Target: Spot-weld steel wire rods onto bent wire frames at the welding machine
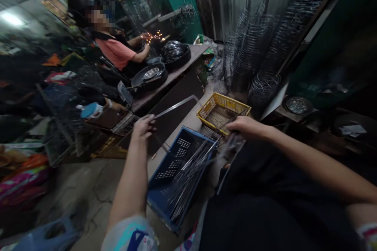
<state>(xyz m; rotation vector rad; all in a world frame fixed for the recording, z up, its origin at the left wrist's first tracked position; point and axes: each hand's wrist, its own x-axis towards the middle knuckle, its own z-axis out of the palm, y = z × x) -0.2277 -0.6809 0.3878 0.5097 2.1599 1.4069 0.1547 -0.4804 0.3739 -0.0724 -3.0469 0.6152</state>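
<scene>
My left hand (143,126) is closed on a bent metal wire (176,105), which reaches up and to the right before turning down at a corner. My right hand (240,125) is also closed, beside the near edge of a yellow plastic basket (202,117). Blur hides what its fingers grip, though thin metal shapes show around and below them. Between and below my hands lies a blue plastic crate (165,172), holding a bundle of straight metal rods (188,176). The floor of the yellow basket looks mostly bare.
Beyond the crate, a co-worker (118,51) sits at a workbench (194,53) with sparks near the hands. Black round trays (150,74) stand on that bench. Tall stacks of wire rings (247,47) lean against the metal wall. A blue stool (47,235) is at lower left.
</scene>
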